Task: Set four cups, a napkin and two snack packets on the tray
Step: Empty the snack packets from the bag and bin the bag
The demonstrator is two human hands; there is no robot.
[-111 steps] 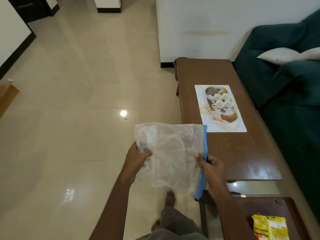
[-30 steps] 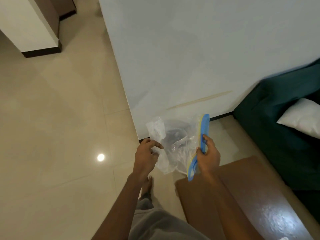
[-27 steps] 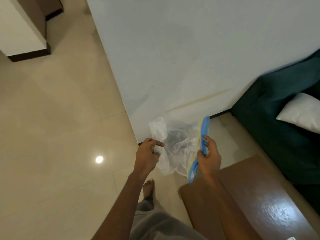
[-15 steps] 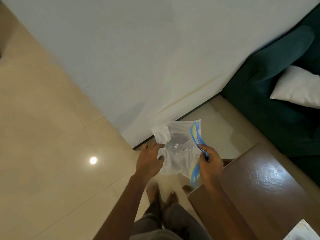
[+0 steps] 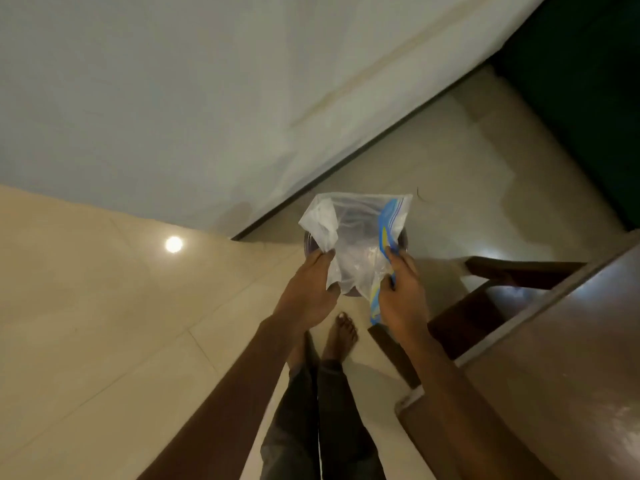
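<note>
Beige floor tiles (image 5: 104, 341) underfoot, bare feet (image 5: 341, 336) at the bottom, brown table (image 5: 554, 375) cut off at right. Left hand (image 5: 306, 292) pinches the clear bag's (image 5: 356, 244) crumpled edge; right hand (image 5: 401, 296) grips its blue zip strip (image 5: 385, 233). Something dark and round sits beneath the bag, mostly hidden, hard to identify. No tray, cups, napkin or packets in view. White wall (image 5: 207, 98) beyond.
</note>
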